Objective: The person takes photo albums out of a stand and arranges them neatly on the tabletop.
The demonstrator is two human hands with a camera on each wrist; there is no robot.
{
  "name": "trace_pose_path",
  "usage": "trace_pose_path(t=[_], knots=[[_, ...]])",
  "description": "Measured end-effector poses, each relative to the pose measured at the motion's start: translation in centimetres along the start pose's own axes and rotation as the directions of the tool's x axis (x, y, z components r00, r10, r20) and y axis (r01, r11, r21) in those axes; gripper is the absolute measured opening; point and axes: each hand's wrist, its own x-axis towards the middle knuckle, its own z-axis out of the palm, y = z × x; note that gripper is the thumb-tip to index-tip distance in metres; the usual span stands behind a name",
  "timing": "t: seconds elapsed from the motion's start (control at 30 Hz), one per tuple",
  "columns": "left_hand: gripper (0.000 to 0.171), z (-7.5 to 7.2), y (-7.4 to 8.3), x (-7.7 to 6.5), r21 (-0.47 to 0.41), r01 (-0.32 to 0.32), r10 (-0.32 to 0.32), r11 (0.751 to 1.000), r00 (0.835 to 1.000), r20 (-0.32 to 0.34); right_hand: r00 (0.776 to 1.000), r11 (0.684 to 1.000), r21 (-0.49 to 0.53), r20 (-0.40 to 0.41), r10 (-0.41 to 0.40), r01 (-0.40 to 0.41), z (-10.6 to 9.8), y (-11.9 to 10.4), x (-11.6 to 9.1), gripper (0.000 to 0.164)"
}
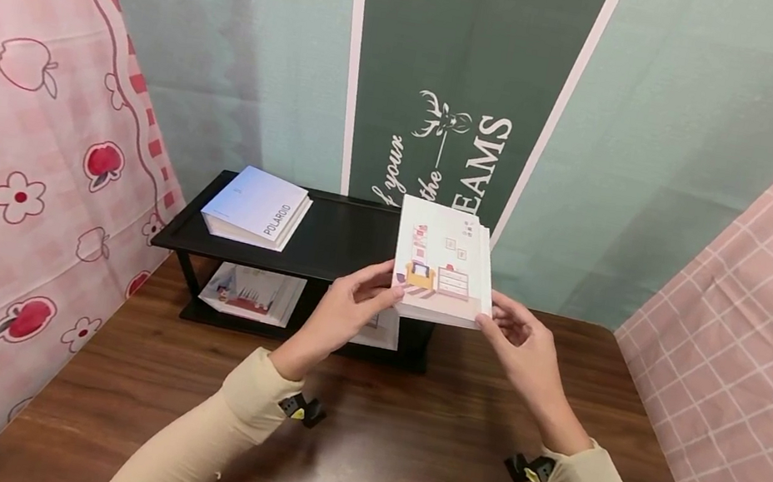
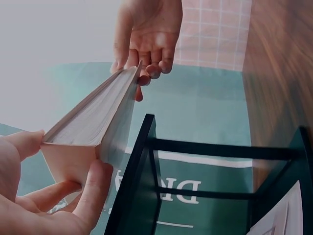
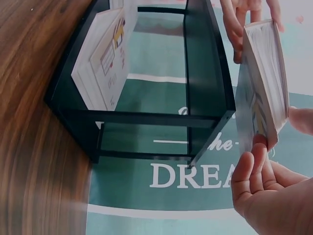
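A thick photo album [image 1: 441, 254] with a white cover showing a drawn room is held up above the right end of the black shelf. My left hand [image 1: 348, 304] pinches its left corner, thumb on the cover and fingers underneath. At the opposite corner, my right hand [image 1: 524, 349] grips it with the thumb on the near edge. In the left wrist view, the page edges of the album [image 2: 95, 115] show between its covers. The right wrist view has the fingers of my right hand [image 3: 274, 196] under the album's lower end.
The two-tier black shelf [image 1: 345, 234] stands on a wooden table [image 1: 444, 452] against the back curtain. A blue POLAROID album [image 1: 255, 205] lies on its top left. Below it are an illustrated album [image 1: 252, 293] and another album [image 1: 380, 331], partly hidden by my left hand.
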Motion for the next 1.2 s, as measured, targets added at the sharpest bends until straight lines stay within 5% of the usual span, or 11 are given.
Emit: trace_pose_path(t=[1.2], knots=[[0.055, 7.1, -0.6, 0.7, -0.109, -0.043, 0.050, 0.993, 0.997, 0.059, 0.999, 0.991, -0.136, -0.033, -0.023, 0.018, -6.8, 2.2, -3.3, 0.045]])
